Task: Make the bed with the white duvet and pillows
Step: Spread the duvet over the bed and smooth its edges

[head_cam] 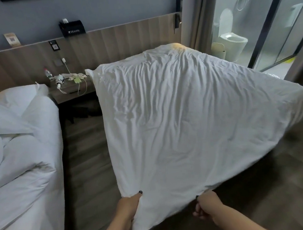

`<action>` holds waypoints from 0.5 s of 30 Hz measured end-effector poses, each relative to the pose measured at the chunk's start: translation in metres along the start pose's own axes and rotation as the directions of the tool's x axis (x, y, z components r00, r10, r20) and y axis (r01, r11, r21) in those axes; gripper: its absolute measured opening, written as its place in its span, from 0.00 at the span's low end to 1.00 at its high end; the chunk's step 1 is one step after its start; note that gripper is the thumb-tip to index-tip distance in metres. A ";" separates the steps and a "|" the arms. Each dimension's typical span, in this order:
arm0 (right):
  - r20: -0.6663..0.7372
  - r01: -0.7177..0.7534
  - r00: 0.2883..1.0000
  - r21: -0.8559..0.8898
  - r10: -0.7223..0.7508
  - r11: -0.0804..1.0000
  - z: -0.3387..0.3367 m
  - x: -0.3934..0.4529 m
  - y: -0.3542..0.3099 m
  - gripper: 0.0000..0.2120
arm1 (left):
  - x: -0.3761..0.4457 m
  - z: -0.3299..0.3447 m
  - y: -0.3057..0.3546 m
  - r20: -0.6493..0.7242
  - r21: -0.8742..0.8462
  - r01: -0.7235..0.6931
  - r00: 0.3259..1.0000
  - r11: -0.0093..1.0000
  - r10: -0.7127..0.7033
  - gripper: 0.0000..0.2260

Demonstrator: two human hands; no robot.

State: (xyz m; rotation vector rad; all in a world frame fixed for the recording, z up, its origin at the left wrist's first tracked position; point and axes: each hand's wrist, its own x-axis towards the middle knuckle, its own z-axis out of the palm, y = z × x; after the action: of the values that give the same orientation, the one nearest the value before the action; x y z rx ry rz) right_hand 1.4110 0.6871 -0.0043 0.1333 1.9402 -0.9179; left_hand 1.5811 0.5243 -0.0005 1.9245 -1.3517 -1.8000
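Beds: two; the far bed is covered by one white duvet, and the second bed on the left carries crumpled white bedding.
Pillows: at least one pillow on the left bed; further ones cannot be counted.
Hands: two, both bare, at the bottom of the view.
Left hand: thumb and fingers pinch the near left corner of the duvet.
Right hand: fingers curled round the near edge of the duvet.
Duvet position: spreads away from both hands over the far bed, wrinkled; its right side is blurred.
Nightstand: one, between the beds, holding a bottle and cables.
Hidden: the mattress under the duvet.
Toilet: one, behind glass, upper right.
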 end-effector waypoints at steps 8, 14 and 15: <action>0.363 0.625 0.743 -0.677 -0.562 0.389 0.036 -0.039 0.008 0.42 | 0.010 0.030 -0.007 0.052 -0.086 0.044 0.998 0.995 -0.039 0.23; 0.300 0.629 0.539 -0.764 -0.787 0.140 0.060 -0.049 -0.023 0.30 | -0.008 0.021 0.035 0.078 -0.182 0.002 0.997 0.983 0.013 0.12; 0.290 0.615 0.535 -0.777 -0.794 0.131 0.060 -0.049 -0.032 0.26 | -0.006 0.021 0.038 0.085 -0.204 0.005 0.996 0.979 0.012 0.11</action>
State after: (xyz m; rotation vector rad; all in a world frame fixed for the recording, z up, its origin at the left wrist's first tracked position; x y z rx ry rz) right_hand 1.4660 0.6389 0.0368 -1.5045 2.4362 -0.3916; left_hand 1.5457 0.5158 0.0242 1.7569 -1.1419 -1.9553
